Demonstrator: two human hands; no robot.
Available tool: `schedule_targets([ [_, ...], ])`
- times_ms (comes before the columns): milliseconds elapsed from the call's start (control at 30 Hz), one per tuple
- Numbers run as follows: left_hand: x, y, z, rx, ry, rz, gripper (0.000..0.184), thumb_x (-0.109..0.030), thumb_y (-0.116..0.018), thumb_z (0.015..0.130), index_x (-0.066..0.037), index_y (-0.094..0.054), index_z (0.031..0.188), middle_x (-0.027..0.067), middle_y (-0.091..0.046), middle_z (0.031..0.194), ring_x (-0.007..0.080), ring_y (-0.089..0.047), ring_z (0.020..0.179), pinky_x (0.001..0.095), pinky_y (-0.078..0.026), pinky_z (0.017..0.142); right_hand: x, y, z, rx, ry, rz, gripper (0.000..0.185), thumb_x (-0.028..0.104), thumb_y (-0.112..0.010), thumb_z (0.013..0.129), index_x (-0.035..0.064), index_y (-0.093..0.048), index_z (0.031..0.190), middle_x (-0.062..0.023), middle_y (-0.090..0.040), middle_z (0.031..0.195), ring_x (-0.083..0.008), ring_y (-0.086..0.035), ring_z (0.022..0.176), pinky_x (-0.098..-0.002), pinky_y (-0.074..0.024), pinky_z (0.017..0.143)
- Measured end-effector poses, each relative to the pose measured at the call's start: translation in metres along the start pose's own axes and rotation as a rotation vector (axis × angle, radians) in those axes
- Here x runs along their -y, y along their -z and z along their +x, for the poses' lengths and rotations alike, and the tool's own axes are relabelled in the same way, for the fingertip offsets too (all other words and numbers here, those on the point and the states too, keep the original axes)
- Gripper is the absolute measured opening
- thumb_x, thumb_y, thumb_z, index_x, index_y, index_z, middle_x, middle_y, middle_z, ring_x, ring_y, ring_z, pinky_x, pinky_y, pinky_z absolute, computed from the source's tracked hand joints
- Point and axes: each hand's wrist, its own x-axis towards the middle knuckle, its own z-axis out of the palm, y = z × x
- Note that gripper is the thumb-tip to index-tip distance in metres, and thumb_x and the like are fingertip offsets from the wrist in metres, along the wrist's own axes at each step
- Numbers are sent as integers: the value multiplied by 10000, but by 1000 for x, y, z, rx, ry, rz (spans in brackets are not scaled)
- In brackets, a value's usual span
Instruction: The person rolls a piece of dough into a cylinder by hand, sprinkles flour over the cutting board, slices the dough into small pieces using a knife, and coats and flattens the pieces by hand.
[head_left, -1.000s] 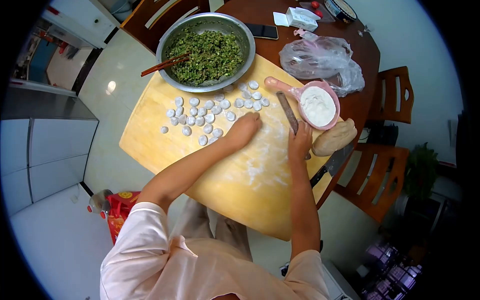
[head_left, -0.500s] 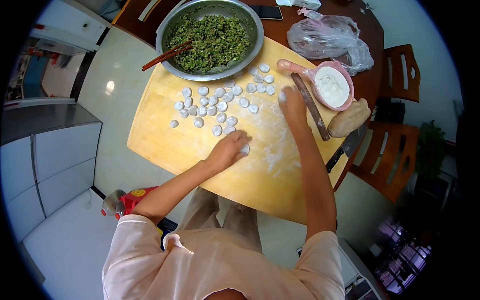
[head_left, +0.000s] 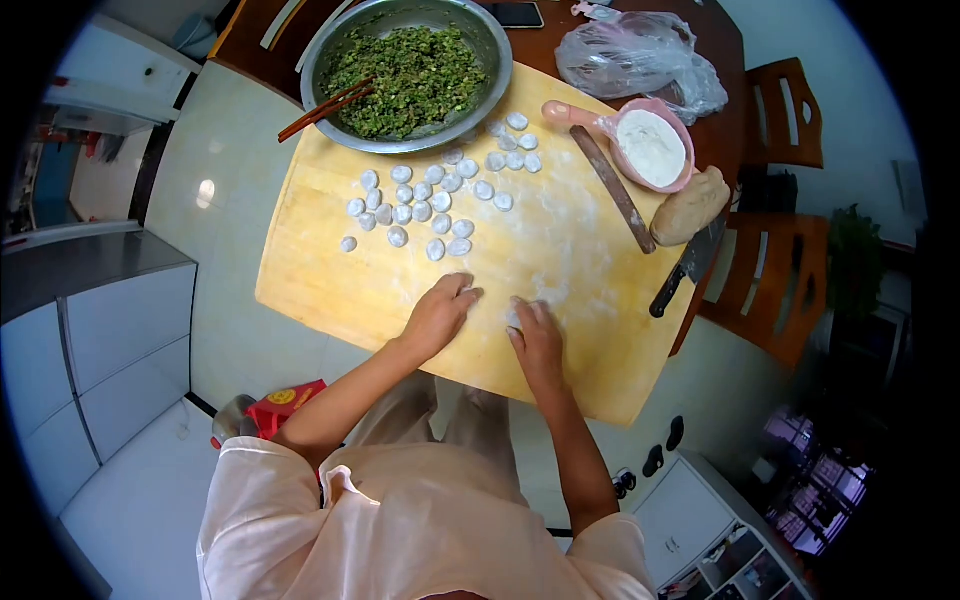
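Note:
My left hand [head_left: 438, 315] is low over the wooden board, its fingers curled round a dough piece [head_left: 467, 291] of which only a pale edge shows. To its right, my right hand [head_left: 538, 342] is closed with another floured dough piece [head_left: 513, 319] between thumb and fingers. The two hands are a short way apart. Beyond them lie many small floured dough rounds [head_left: 421, 211], scattered over the left and middle of the cutting board [head_left: 330, 290]. Loose flour [head_left: 550, 240] dusts the board's right half.
A metal bowl [head_left: 493, 100] of chopped green filling, with chopsticks [head_left: 325, 110], stands at the back. On the right are a rolling pin [head_left: 612, 188], a pink scoop [head_left: 688, 172] of flour, a dough lump [head_left: 690, 207] and a knife [head_left: 668, 291]. A plastic bag [head_left: 630, 60] lies behind.
My right hand has come from beside the rolling pin down toward me, near my left hand. My left hand has shifted slightly left and nearer. The whole view has shifted a little.

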Motion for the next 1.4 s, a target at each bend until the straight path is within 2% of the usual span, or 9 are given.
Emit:
schedule_targets([
  [167, -4, 18, -3, 70, 117, 50, 272, -68, -723, 795, -40, -602, 1037, 145, -594, 989, 352, -606, 896, 430, -506, 739, -8, -10, -3, 137, -142, -46, 395, 147, -745, 819, 47, -588, 1169, -176, -580, 1114, -386, -573, 1039, -482, -481, 868],
  [267, -5, 20, -13, 31, 151, 50, 281, -88, -720, 813, -44, -602, 1064, 140, -599, 988, 353, -609, 886, 429, -504, 738, 1, -4, 7, -101, -46, -241, 421, 205, -725, 849, 31, -580, 1203, -185, -572, 1248, -398, -536, 1162, -517, -424, 993],
  [367, -6, 23, -17, -35, 150, -20, 257, -86, -701, 831, -32, -620, 1068, 147, -606, 984, 355, -608, 896, 430, -504, 755, -3, -24, 45, -228, 52, -127, 501, 240, -712, 869, 19, -551, 1289, -185, -504, 1422, -394, -443, 1329, -564, -313, 1114],
  [500, 1, 36, -15, -134, 149, -56, 198, -56, -663, 853, -23, -648, 1047, 156, -613, 961, 356, -608, 889, 430, -505, 762, 7, -52, 70, -124, 106, -305, 641, 262, -708, 880, 52, -466, 1435, -162, -352, 1575, -357, -316, 1455, -602, -229, 1166],
  [733, 25, 29, -15, -143, 104, -93, 171, -23, -639, 865, -21, -667, 1033, 174, -626, 1004, 360, -614, 895, 422, -510, 761, 12, -52, 73, -67, 149, -420, 657, 314, -682, 892, 74, -450, 1458, -137, -355, 1578, -348, -321, 1455, -614, -241, 1155],
  [933, 13, 18, -10, -35, -174, -84, 157, -21, -666, 836, -11, -660, 993, 188, -614, 1031, 367, -613, 937, 429, -515, 791, 1, -51, 75, -100, 206, -349, 606, 267, -665, 895, 67, -470, 1433, -142, -382, 1560, -350, -338, 1443, -601, -262, 1145],
  [1033, 27, 11, -13, 221, 89, -205, 214, -36, -707, 780, -6, -597, 961, 191, -589, 1003, 399, -580, 955, 459, -494, 815, -6, -49, 74, -94, 235, -250, 555, 235, -661, 893, 66, -503, 1397, -138, -414, 1538, -335, -357, 1434, -582, -271, 1146],
  [1200, 8, 39, -10, 70, 123, -61, 291, -62, -740, 767, -7, -589, 1010, 180, -572, 1003, 399, -581, 961, 462, -495, 814, 2, -45, 27, 136, 439, -130, 489, 139, -651, 871, 75, -562, 1348, -153, -461, 1503, -315, -399, 1416, -562, -258, 1168],
  [1400, 19, 2, -10, 46, 15, -119, 328, -7, -719, 793, -23, -626, 1107, 160, -591, 1079, 373, -614, 941, 415, -526, 788, -70, -37, 77, -204, 361, -171, 306, 50, -590, 902, 19, -631, 1204, -168, -578, 1366, -336, -529, 1284, -444, -405, 1106],
])
